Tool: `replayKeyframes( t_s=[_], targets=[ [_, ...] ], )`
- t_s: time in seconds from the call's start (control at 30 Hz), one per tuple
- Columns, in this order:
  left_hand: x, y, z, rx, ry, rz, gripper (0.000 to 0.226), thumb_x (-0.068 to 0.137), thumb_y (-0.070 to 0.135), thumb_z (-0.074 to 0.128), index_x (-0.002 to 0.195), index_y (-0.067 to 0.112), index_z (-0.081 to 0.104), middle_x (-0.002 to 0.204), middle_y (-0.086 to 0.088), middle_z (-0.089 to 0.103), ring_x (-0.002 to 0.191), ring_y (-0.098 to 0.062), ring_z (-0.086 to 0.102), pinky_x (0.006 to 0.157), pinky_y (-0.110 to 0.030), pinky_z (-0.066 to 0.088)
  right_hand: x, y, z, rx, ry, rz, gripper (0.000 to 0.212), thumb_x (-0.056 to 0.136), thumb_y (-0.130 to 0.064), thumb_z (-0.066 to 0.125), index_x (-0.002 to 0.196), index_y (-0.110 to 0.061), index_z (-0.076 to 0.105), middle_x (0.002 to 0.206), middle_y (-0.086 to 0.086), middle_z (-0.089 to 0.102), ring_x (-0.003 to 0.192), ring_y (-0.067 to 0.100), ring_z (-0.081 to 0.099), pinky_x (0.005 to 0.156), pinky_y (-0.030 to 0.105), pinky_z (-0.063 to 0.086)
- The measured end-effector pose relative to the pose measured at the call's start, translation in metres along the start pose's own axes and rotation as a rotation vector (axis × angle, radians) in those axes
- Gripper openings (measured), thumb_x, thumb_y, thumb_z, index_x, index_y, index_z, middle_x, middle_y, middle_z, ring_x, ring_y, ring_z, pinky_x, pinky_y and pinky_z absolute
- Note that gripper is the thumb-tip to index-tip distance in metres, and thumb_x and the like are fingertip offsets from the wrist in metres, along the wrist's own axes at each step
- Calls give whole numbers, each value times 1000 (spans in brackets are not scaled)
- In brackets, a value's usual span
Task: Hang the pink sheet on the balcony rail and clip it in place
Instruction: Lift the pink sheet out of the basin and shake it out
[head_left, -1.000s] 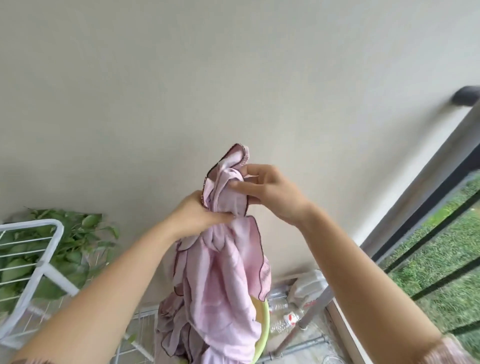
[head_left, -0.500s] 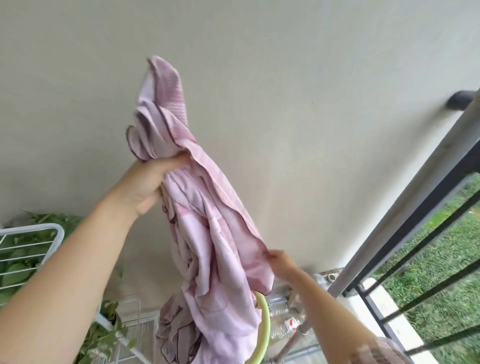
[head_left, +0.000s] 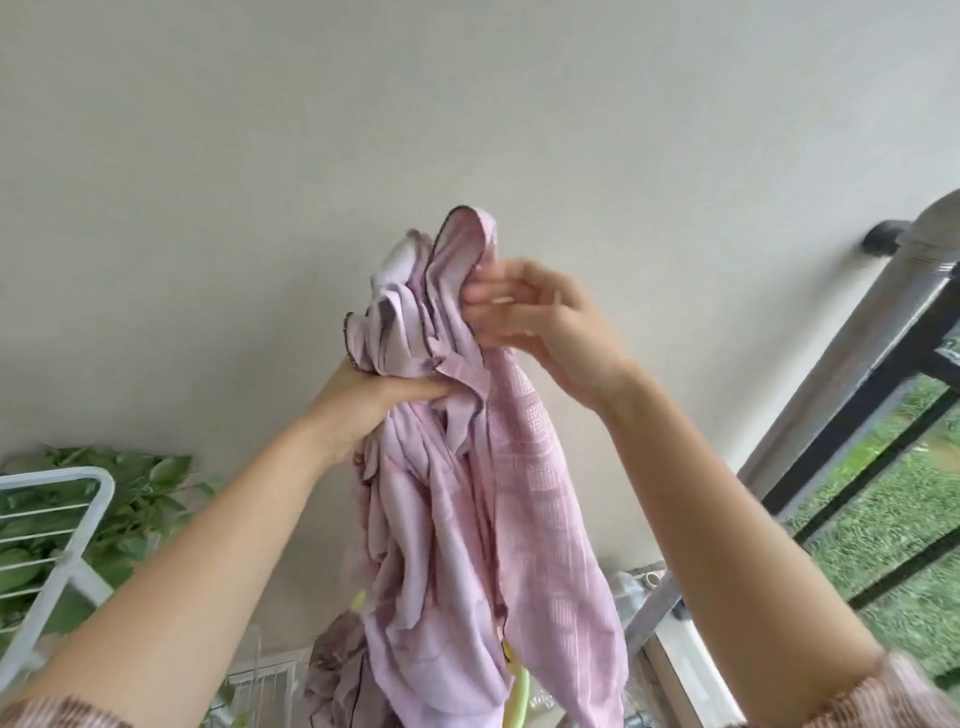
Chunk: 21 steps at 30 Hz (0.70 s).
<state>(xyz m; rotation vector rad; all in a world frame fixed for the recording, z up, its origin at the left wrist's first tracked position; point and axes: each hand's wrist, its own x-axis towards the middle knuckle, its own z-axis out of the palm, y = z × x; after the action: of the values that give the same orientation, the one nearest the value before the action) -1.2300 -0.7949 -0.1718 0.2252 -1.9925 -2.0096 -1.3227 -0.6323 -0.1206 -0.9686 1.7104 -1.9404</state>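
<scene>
The pink sheet (head_left: 467, 509) hangs bunched in front of me, held up against the pale wall. My left hand (head_left: 363, 402) grips the gathered folds just below the top of the bundle. My right hand (head_left: 540, 327), blurred by motion, pinches the sheet's dark-edged top corner from the right. The lower end of the sheet drops into a lime-green basin (head_left: 522, 696) that is mostly hidden. The grey balcony rail (head_left: 857, 364) with black bars runs along the right side, apart from the sheet. No clips are visible.
A white wire drying rack (head_left: 78, 545) stands at the lower left with a leafy green plant (head_left: 140, 499) behind it. Plastic bottles and clutter (head_left: 639, 587) lie on the floor by the rail's foot. Grass (head_left: 893, 530) shows beyond the bars.
My left hand has come down and toward the centre with the bundle. My right hand has left the sheet's lower edge and risen to grasp its top corner.
</scene>
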Motion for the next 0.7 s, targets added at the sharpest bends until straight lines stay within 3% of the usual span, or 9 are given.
replayKeyframes(
  t_s=[0.07,0.13,0.23,0.3,0.4,0.53,0.63,0.7],
  targets=[
    [5,1,-3,-22,94,7,24,60,2,84,75,19,77,86,4,76,91,-9,71,94,-32,49,-18,35,-13,-12,172,54,24,62,2,55,84,-7,52,71,4,54,61,13,51,56,24,41],
    [11,0,-7,-4,202,12,21,61,3,84,71,19,76,83,5,76,87,-9,71,94,-33,50,-44,76,-17,-92,187,227,16,63,-7,60,76,-9,52,67,3,56,58,14,52,56,26,43],
    [18,1,-5,-23,253,64,21,61,3,84,70,20,75,83,4,76,87,-13,71,92,-35,52,-77,133,-5,-384,87,438,39,64,-44,78,78,-12,60,77,-2,65,69,12,62,66,28,51],
    [19,0,1,-62,236,81,24,61,0,83,74,19,75,86,0,76,90,-18,71,92,-37,52,-85,164,8,-625,128,507,52,67,-55,74,100,-17,63,98,-6,67,90,11,65,81,28,52],
    [21,1,9,-126,203,89,25,62,-5,80,73,16,74,81,-1,75,86,-20,71,88,-36,54,-88,194,21,-848,305,598,64,77,-54,61,124,-11,50,126,6,52,120,27,50,100,36,41],
    [24,5,3,-185,194,108,35,61,-6,78,94,1,69,85,-6,74,86,-22,71,76,-29,55,-91,217,15,-922,421,683,45,88,-43,44,121,-14,53,128,14,51,125,35,42,103,44,37],
    [24,8,-14,-168,190,145,35,63,-5,76,96,4,68,87,-3,74,88,-17,71,75,-24,55,-86,206,-6,-887,414,591,32,95,-22,41,116,-9,61,117,16,62,112,31,56,84,31,43],
    [22,7,-28,-103,199,117,31,66,-5,76,92,10,69,84,5,75,86,-10,71,77,-22,53,-72,173,-23,-586,491,595,25,93,-12,40,97,-7,65,93,13,66,85,27,63,70,29,44]
  ],
)
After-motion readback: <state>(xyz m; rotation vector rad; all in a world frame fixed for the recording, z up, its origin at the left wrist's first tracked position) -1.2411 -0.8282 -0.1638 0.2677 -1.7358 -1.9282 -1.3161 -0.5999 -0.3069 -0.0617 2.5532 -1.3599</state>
